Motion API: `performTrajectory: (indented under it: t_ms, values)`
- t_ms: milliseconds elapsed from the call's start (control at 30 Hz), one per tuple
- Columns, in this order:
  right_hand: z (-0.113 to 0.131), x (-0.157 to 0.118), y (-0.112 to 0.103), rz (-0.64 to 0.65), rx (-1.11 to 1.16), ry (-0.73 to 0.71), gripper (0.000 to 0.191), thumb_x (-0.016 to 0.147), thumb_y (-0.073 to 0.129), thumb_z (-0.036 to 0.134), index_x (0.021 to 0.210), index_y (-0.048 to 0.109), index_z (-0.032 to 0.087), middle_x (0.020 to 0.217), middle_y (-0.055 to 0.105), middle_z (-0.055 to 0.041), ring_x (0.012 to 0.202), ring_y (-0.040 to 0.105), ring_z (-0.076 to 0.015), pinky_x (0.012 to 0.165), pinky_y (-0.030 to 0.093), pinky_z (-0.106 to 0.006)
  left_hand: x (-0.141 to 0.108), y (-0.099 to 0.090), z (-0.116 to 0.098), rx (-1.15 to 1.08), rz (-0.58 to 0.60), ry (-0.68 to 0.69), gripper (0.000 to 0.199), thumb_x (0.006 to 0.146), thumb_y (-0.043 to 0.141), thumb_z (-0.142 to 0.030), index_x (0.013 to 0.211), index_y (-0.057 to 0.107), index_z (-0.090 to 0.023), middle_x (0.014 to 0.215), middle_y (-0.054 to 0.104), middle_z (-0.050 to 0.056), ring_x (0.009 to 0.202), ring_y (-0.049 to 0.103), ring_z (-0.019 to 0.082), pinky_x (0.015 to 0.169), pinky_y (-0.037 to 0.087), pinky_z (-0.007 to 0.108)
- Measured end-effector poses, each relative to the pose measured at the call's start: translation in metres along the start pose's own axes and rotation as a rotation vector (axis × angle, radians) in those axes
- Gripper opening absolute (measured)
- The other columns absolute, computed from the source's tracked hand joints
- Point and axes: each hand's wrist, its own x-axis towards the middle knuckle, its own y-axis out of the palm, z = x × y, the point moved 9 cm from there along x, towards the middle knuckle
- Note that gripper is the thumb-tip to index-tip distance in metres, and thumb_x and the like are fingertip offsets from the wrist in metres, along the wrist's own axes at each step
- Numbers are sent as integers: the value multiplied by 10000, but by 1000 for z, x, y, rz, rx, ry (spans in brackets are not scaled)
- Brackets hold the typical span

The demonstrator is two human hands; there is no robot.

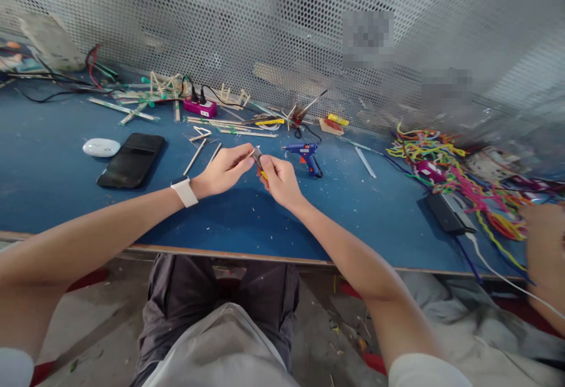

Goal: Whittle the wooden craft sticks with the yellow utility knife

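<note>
Over the middle of the table, my left hand is closed in a pinch on a thin wooden stick, with only a short end showing. My right hand is wrapped round a small tool with a grey metal head and yellow-and-orange handle; its exact kind is hard to make out. The metal head meets the stick's end between both hands. Loose wooden sticks lie just left of my left hand. Beyond my right hand rests a blue glue gun.
A black phone and white case lie at left. Behind are a purple power strip, stick frames and a yellow knife. At right are tangled strings, a black box and another person's arm.
</note>
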Motion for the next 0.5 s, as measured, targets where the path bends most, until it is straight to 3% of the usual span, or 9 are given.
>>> performTrajectory:
  t_ms: [233, 500]
  values:
    - [-6, 2, 1, 51, 13, 40, 754, 1082, 529, 940, 811, 619, 242, 570, 506, 36, 486, 458, -118, 440, 344, -249, 2, 3, 5, 158, 33, 53, 298, 1152, 536, -369, 885, 466, -258, 637, 463, -60, 554, 449, 146, 598, 343, 284]
    - [-14, 6, 5, 99, 138, 130, 765, 1022, 607, 969, 789, 611, 241, 512, 462, 72, 385, 391, -89, 363, 310, -233, 4, 1, 10, 209, -1, 65, 380, 1162, 587, -422, 858, 419, -269, 617, 417, -63, 527, 408, 153, 590, 303, 296]
